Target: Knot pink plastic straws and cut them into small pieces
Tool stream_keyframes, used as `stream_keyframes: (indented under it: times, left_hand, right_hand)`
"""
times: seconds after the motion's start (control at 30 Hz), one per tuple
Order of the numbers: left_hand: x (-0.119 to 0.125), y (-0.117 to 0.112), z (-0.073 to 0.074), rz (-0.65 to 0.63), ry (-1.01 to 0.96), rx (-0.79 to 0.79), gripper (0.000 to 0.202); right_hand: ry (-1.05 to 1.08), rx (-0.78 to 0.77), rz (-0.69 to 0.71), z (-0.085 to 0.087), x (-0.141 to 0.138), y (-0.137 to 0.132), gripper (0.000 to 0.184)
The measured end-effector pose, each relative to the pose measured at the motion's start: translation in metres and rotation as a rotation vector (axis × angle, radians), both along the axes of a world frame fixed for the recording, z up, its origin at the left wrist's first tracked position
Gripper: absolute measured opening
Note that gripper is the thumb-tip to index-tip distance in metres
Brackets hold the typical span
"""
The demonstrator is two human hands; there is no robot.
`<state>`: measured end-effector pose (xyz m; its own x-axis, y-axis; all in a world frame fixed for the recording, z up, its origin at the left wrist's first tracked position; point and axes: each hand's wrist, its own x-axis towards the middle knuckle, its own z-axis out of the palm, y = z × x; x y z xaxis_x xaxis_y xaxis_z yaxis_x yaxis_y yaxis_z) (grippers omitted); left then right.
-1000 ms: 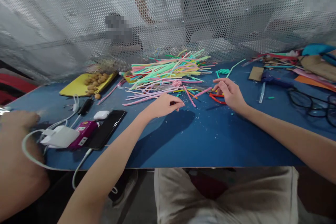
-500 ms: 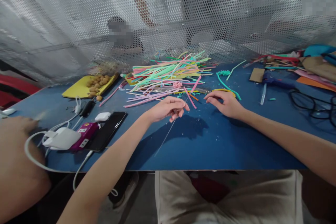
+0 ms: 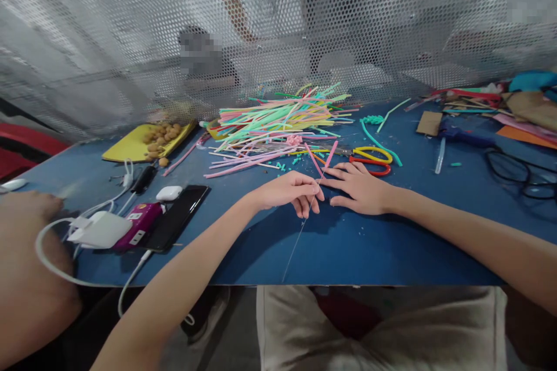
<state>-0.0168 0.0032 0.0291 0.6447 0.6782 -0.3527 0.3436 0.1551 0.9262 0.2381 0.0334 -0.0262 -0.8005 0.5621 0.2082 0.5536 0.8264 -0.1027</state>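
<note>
Two bare hands work close together above the blue desk. The left hand has a pink fuzzy stem in a narrow grip, bare wire trailing below; the right hand, fingers spread wide, holds nothing. I'd guess the stem is being positioned; the next move calls for a steady pinch.
</note>
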Motion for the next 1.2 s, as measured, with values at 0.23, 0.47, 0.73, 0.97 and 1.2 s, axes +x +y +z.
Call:
stream_keyframes:
  times: [0.23, 0.47, 0.73, 0.97, 1.2]
  left_hand:
    - [-0.001, 0.001, -0.001, -0.009, 0.026, 0.014, 0.04]
    - [-0.002, -0.002, 0.001, -0.017, 0.021, 0.046, 0.042]
    - [-0.003, -0.002, 0.007, 0.045, 0.03, 0.123, 0.039]
    - [-0.016, 0.01, 0.008, 0.198, 0.099, 0.399, 0.037]
    - [-0.024, 0.016, 0.008, 0.194, 0.251, 0.673, 0.037]
  right_hand:
    - [-0.015, 0.135, -0.132, -0.002, 0.007, 0.006, 0.062]
    - [0.007, 0.146, -0.152, -0.002, 0.012, 0.01, 0.048]
    - [0.027, 0.143, -0.179, -0.008, 0.011, 0.01, 0.049]
    - [0.064, 0.132, -0.201, -0.01, 0.013, 0.014, 0.046]
    - [0.185, 0.038, -0.214, -0.009, 0.012, 0.017, 0.044]
